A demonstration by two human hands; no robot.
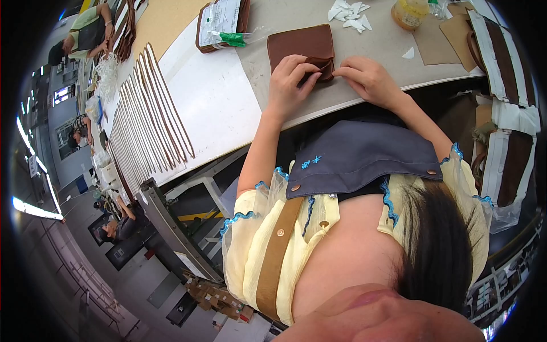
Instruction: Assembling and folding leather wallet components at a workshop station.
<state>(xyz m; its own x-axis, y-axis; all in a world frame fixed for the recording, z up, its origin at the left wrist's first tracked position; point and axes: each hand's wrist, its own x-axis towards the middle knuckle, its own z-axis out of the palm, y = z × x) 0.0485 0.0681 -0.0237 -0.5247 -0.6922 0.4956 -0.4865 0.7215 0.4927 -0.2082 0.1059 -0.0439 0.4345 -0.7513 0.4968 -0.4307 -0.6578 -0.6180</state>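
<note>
A stack of flat, square brown leather pieces lies near the table's front edge. At its near right corner a top layer is lifted and curled up. My left hand is closed on that lifted layer, with thumb and fingers pinching it. My right hand sits just right of the same corner, its thumb and fingertips pressed together at the leather's edge. What lies between those right fingertips is too small to make out.
A bundle of brown pieces with a white paper label stands at the far left. White scraps, a jar of yellowish liquid and brown sheets lie to the right. Long brown strips line the left. Other people work beyond.
</note>
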